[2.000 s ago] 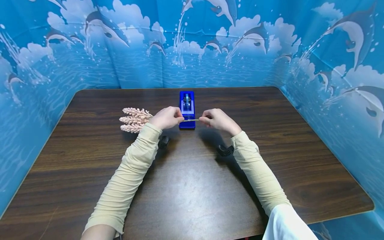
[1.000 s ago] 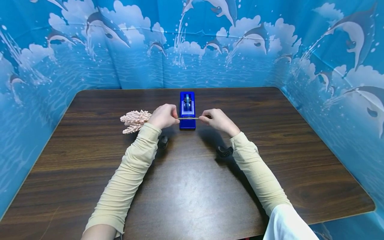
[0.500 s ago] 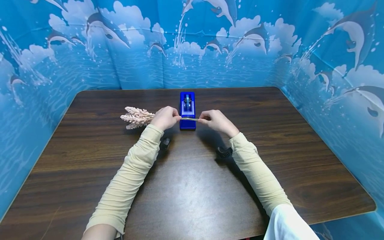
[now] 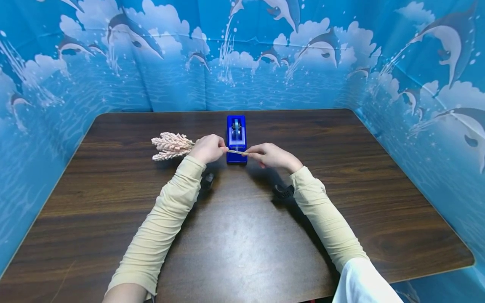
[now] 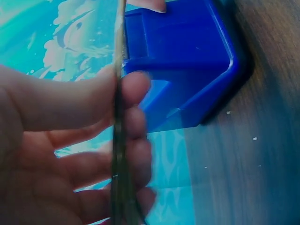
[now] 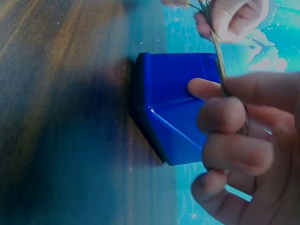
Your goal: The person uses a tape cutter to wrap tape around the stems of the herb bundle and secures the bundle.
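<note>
A bunch of pale pink flowers [image 4: 172,146], dried or artificial, extends left from my left hand [image 4: 208,149]. That hand pinches its thin stems [image 5: 120,159] between thumb and fingers, the stems lying across the curled fingers in the left wrist view. My right hand [image 4: 273,155] pinches the stems near their free end, with its other fingers loosely bent in the right wrist view. The stems run level between both hands, above the front part of a blue tape dispenser [image 4: 236,141]. A roll of tape [image 4: 236,126] sits in the dispenser.
The dispenser stands near the back edge of a dark wood-grain table [image 4: 242,235]. Behind and beside the table hangs a blue curtain [image 4: 242,92] printed with dolphins. Black wrist devices [image 4: 283,191] sit beneath the forearms.
The flower heads have turned and drawn closer together. My right hand has shifted slightly left along the stems, its fingers reaching further over the dispenser. My left hand keeps its grip after small shifts.
</note>
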`<action>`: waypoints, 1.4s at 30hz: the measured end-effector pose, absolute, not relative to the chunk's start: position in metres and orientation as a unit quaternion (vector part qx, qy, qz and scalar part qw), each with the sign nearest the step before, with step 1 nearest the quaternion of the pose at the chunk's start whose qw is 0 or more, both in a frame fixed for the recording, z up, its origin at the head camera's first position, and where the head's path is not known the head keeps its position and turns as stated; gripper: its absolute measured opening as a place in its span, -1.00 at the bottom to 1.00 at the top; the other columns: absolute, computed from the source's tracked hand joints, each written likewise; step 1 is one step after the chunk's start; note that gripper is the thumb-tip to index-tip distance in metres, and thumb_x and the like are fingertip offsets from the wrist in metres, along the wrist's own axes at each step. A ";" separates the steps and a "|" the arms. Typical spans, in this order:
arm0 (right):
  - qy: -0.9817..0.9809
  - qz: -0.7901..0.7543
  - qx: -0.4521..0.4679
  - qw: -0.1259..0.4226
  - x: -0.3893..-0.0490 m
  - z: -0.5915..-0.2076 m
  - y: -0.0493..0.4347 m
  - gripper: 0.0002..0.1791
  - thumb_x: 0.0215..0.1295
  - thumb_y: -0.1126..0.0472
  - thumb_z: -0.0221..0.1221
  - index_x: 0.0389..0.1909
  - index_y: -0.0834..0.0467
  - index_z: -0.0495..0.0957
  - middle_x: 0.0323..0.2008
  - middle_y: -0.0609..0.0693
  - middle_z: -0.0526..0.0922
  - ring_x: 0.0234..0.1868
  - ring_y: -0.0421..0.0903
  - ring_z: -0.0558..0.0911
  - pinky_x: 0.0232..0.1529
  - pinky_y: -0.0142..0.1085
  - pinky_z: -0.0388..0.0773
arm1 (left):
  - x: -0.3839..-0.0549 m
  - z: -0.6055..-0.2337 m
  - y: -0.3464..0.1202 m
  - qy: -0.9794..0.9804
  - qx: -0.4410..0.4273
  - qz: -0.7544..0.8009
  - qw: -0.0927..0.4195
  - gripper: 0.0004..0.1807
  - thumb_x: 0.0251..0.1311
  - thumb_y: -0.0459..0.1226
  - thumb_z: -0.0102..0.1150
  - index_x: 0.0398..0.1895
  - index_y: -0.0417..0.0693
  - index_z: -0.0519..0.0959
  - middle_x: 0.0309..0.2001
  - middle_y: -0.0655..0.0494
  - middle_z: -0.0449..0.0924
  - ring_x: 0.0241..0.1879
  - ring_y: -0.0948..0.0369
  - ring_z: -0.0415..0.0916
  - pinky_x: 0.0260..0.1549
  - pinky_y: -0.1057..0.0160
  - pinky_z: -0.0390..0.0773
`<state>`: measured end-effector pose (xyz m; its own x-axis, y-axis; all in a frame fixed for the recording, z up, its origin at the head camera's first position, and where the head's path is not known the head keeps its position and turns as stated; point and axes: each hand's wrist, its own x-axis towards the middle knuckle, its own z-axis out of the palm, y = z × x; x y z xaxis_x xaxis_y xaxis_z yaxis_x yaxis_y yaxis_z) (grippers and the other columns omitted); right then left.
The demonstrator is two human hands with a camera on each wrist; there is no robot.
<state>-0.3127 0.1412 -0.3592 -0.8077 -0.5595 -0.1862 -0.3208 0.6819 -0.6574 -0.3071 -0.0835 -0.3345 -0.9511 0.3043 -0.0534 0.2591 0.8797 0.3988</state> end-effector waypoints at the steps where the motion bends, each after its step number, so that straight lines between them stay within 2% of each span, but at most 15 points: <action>1: 0.894 -0.319 -0.241 0.202 -0.312 -0.358 0.141 -0.65 0.51 0.14 -0.07 0.18 0.11 0.52 -0.65 -0.05 0.43 -0.63 -0.15 0.40 -0.52 -0.34 0.33 | -0.307 -0.334 -0.084 0.968 0.149 0.195 0.060 -0.74 0.28 -0.16 0.14 -0.44 -0.15 0.63 -0.43 0.03 0.59 -0.30 0.05 0.51 -0.23 0.10 0.45; 5: 0.878 -0.333 -0.230 0.255 -0.310 -0.354 0.144 -0.58 0.50 0.15 -0.10 0.31 0.06 0.40 -0.64 -0.08 0.37 -0.60 -0.11 0.40 -0.48 -0.29 0.36 | -0.305 -0.328 -0.083 0.966 0.166 0.179 0.082 -0.70 0.26 -0.16 0.15 -0.55 -0.15 0.61 -0.59 0.15 0.43 -0.41 0.11 0.43 -0.39 0.21 0.35; 8: 0.868 -0.332 -0.232 0.288 -0.308 -0.352 0.146 -0.53 0.50 0.14 -0.10 0.38 0.02 0.31 -0.66 -0.08 0.33 -0.60 -0.07 0.38 -0.44 -0.21 0.39 | -0.302 -0.324 -0.082 0.964 0.185 0.158 0.111 -0.68 0.25 -0.16 0.15 -0.63 -0.10 0.58 -0.65 0.21 0.38 -0.47 0.16 0.40 -0.41 0.25 0.34; 14: 0.860 -0.321 -0.244 0.314 -0.306 -0.348 0.150 -0.48 0.49 0.14 -0.08 0.44 0.01 0.22 -0.70 -0.09 0.30 -0.61 -0.08 0.34 -0.40 -0.16 0.41 | -0.294 -0.319 -0.079 0.942 0.211 0.150 0.213 -0.67 0.35 -0.20 0.04 -0.56 -0.15 0.59 -0.64 0.17 0.56 -0.60 0.33 0.46 -0.47 0.38 0.43; 17: 0.858 -0.316 -0.249 0.318 -0.305 -0.347 0.151 -0.47 0.49 0.12 -0.06 0.45 -0.01 0.20 -0.70 -0.10 0.32 -0.62 -0.12 0.35 -0.40 -0.18 0.41 | -0.292 -0.319 -0.078 0.933 0.213 0.164 0.238 -0.67 0.38 -0.22 0.02 -0.55 -0.17 0.58 -0.64 0.14 0.59 -0.65 0.35 0.48 -0.52 0.42 0.45; 24: 0.856 -0.299 -0.277 0.317 -0.308 -0.346 0.154 -0.46 0.54 0.01 -0.14 0.48 -0.04 0.12 -0.67 -0.06 0.48 -0.60 0.00 0.44 -0.42 -0.24 0.44 | -0.295 -0.319 -0.079 0.947 0.209 0.156 0.188 -0.66 0.32 -0.14 0.12 -0.61 -0.06 0.59 -0.63 0.18 0.60 -0.59 0.31 0.41 -0.47 0.35 0.32; 28: 0.860 -0.301 -0.282 0.301 -0.309 -0.345 0.155 -0.50 0.55 0.01 -0.17 0.43 -0.02 0.22 -0.68 -0.04 0.53 -0.67 -0.08 0.41 -0.48 -0.25 0.42 | -0.297 -0.319 -0.079 0.948 0.205 0.162 0.180 -0.68 0.30 -0.14 0.14 -0.60 -0.04 0.59 -0.64 0.20 0.58 -0.56 0.29 0.42 -0.45 0.33 0.33; 31: 0.862 -0.301 -0.289 0.290 -0.310 -0.345 0.156 -0.55 0.54 0.05 -0.14 0.35 0.04 0.34 -0.67 -0.04 0.54 -0.68 -0.13 0.43 -0.49 -0.22 0.46 | -0.296 -0.318 -0.079 0.948 0.205 0.165 0.180 -0.69 0.28 -0.13 0.15 -0.60 -0.05 0.60 -0.66 0.22 0.56 -0.56 0.30 0.42 -0.42 0.33 0.34; 36: 0.861 -0.301 -0.305 0.273 -0.310 -0.346 0.155 -0.63 0.52 0.08 -0.09 0.12 0.16 0.53 -0.66 -0.02 0.54 -0.66 -0.11 0.48 -0.44 -0.08 0.52 | -0.293 -0.316 -0.079 0.949 0.203 0.169 0.174 -0.70 0.25 -0.13 0.19 -0.61 -0.04 0.61 -0.68 0.25 0.54 -0.57 0.31 0.42 -0.41 0.34 0.34; 42: 0.862 -0.300 -0.310 0.267 -0.310 -0.345 0.153 -0.66 0.50 0.09 -0.04 -0.10 0.23 0.62 -0.65 -0.02 0.55 -0.65 -0.13 0.48 -0.44 -0.20 0.51 | -0.292 -0.317 -0.079 0.951 0.198 0.169 0.164 -0.72 0.22 -0.13 0.23 -0.62 -0.03 0.60 -0.67 0.24 0.57 -0.56 0.29 0.41 -0.38 0.32 0.37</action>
